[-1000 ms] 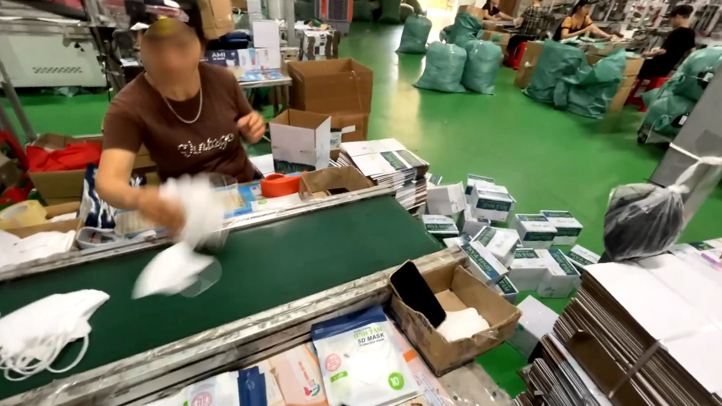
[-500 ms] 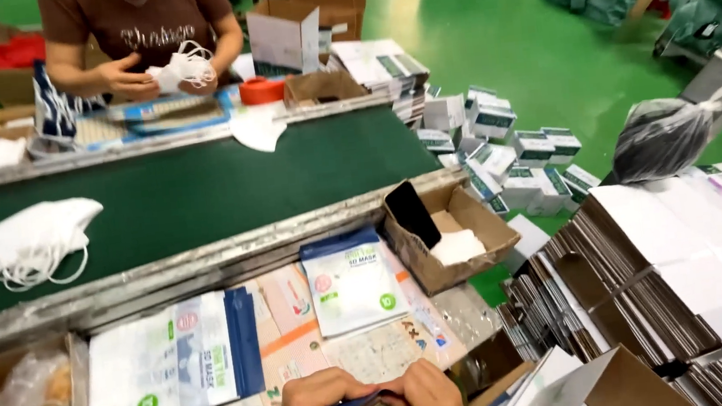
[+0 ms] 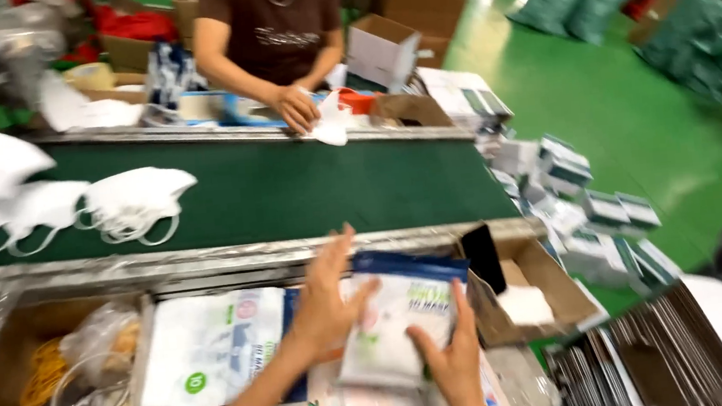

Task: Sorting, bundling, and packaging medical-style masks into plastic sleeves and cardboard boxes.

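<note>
My left hand and my right hand both grip a flat white pouch with a blue top edge, held tilted above the near shelf. More of the same white pouches lie flat on the shelf to the left of my hands. Several white face masks rest on the dark green conveyor belt beyond the shelf. Across the belt a person in a brown shirt presses a white mask down with one hand.
A clear bin with yellow bands and a plastic bag sits at the near left. A small open cardboard box with a dark phone stands right of my hands. Stacked small boxes and flat cartons fill the right. Green floor lies beyond.
My hands have lifted from the bottom edge and now hold a pouch up over the shelf. The view has swung left and down. The person opposite has lowered the mask to the table.
</note>
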